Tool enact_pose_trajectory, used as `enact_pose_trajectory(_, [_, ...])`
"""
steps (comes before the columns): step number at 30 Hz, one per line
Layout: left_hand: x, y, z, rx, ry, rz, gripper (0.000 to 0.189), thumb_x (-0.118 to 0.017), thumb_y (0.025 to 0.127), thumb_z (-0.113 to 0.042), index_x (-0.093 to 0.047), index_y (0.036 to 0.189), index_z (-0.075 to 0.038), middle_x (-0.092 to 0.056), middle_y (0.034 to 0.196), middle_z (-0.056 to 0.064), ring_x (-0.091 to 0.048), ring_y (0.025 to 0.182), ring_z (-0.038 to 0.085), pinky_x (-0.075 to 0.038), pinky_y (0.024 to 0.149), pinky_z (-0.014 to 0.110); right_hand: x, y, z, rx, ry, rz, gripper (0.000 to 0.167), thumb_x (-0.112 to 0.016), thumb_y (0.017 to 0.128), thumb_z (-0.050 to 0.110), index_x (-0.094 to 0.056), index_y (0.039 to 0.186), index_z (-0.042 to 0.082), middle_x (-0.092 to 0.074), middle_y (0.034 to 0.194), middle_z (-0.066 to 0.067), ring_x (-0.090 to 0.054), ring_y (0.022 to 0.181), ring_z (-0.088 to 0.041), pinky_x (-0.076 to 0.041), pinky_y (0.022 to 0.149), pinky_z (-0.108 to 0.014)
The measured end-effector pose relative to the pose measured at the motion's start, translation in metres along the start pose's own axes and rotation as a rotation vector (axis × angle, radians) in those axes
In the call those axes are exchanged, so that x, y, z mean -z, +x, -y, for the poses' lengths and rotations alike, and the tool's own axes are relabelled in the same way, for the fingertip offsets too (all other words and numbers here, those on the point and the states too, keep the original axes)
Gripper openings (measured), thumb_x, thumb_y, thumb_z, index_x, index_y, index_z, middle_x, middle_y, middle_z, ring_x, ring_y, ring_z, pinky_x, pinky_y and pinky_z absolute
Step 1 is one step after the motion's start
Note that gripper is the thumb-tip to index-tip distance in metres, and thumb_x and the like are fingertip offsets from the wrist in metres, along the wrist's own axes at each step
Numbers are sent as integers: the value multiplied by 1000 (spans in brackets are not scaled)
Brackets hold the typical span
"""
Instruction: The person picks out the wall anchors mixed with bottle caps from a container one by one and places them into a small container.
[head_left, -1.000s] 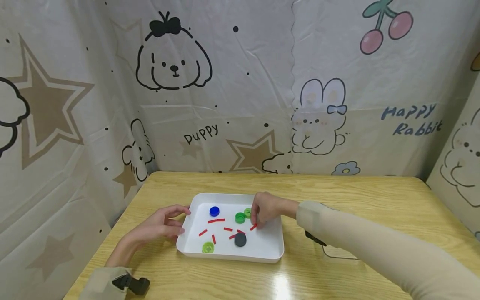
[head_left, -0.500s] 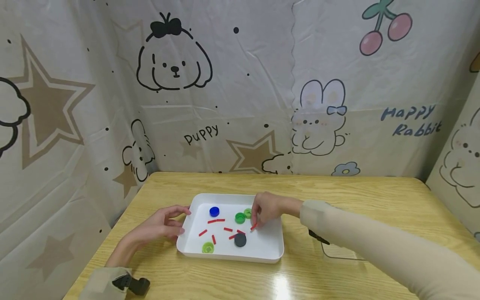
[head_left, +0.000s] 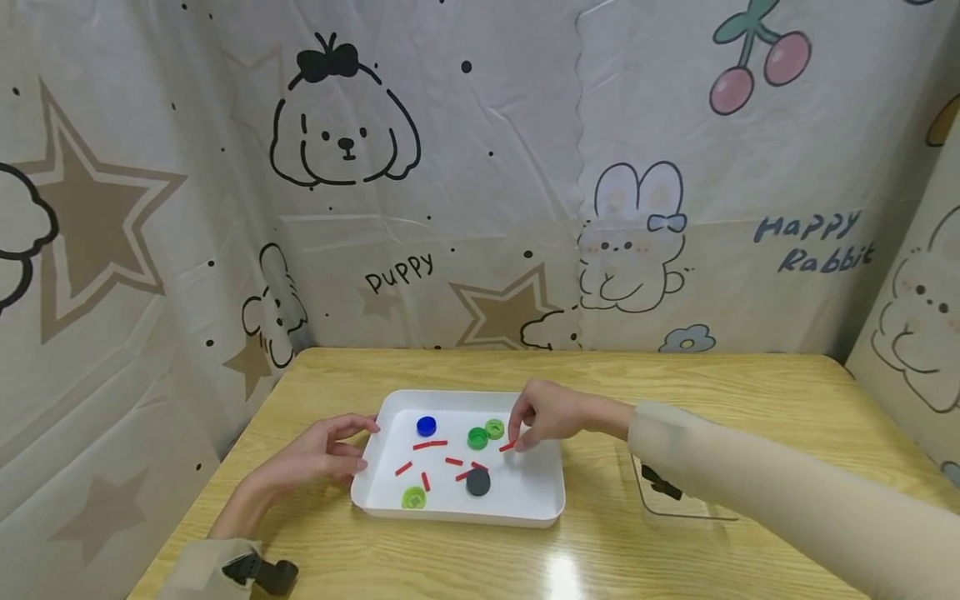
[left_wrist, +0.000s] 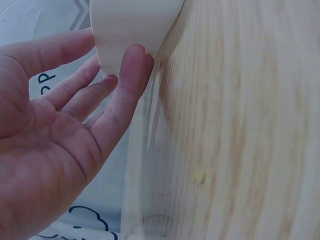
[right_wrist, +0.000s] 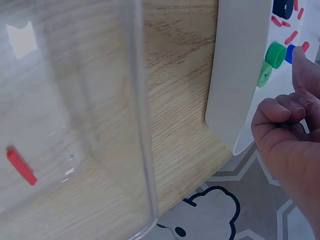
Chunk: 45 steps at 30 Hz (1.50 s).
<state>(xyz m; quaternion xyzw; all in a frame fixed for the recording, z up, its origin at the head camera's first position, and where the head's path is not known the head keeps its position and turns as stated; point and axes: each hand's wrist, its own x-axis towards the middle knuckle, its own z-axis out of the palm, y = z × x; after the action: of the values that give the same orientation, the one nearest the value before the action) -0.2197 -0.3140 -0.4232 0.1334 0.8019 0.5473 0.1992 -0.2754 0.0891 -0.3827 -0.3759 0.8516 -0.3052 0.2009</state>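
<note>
A white tray point(head_left: 525, 508) holds short red sticks point(head_left: 453, 461) and several bottle caps. My right hand point(head_left: 551, 411) pinches one red stick point(head_left: 507, 447) between thumb and fingertip, over the tray's right part. My left hand point(head_left: 311, 452) rests its extended fingertips against the tray's left outer wall; the left wrist view shows the fingers point(left_wrist: 131, 67) spread along that white side. To the right of the tray is a clear plastic box point(right_wrist: 137, 100), partly hidden by the right forearm in the head view. One red stick point(right_wrist: 21, 165) lies in that box.
Inside the tray sit a blue cap point(head_left: 426, 427), a green cap point(head_left: 477, 438), a dark grey cap point(head_left: 477, 482) and light green caps point(head_left: 414, 497). A wooden table point(head_left: 450, 562) carries everything, with a printed curtain point(head_left: 487, 192) behind its far edge.
My right hand has lifted slightly and shifted right, with the red stick between its fingertips. The left hand keeps its place at the tray wall.
</note>
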Motion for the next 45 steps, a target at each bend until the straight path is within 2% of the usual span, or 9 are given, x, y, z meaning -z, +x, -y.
enact_pose_trajectory(10, [-1,0,-1,2,7,5,53,-74,96,-5,-50,143,5,-25,167,30,-68,112,32,-61,78,40,8,-24,-5,-7,93,-52,9,-84,87,1,-81,85,8,-33,60,8,-29,59,-9,-27,60,-23])
enact_pose_trajectory(15, [-2,0,-2,3,2,2,53,-74,96,-5,-50,143,5,-25,166,30,-68,114,32,-61,79,41,12,-33,-8,-44,122,-83,9,-84,88,3,-80,85,11,-33,60,7,-30,60,-10,-28,60,-24])
enact_pose_trajectory(22, [-2,0,-1,9,-3,2,54,-74,96,-6,-50,143,5,-27,165,31,-68,116,33,-61,81,42,16,-44,-5,-37,165,-125,4,-84,88,4,-81,89,5,-34,60,6,-30,60,-12,-29,59,-24])
enact_pose_trajectory(30, [-1,0,0,2,-8,4,55,-74,96,-6,-50,144,5,-28,165,31,-67,116,33,-62,82,43,20,-62,-3,-24,187,-153,7,-84,88,5,-80,93,1,-35,61,6,-31,59,-11,-31,59,-24])
enact_pose_trajectory(36, [-1,2,0,-3,-8,11,56,-74,96,-6,-49,144,6,-27,165,32,-67,117,35,-61,83,44,24,-78,-6,-8,199,-178,3,-83,89,4,-81,92,4,-33,60,7,-29,57,-9,-31,58,-23])
enact_pose_trajectory(41, [-1,1,0,-4,-8,16,56,-74,96,-6,-49,144,6,-26,165,32,-67,117,35,-61,83,44,25,-92,-12,-45,203,-200,4,-83,89,7,-81,92,7,-32,62,7,-29,59,-9,-30,58,-24])
enact_pose_trajectory(45, [-1,1,0,-4,-13,18,55,-73,96,-6,-49,144,6,-25,166,32,-67,116,34,-61,81,43,25,-101,-15,-50,208,-209,6,-83,90,8,-80,93,4,-32,62,7,-28,59,-9,-30,57,-24])
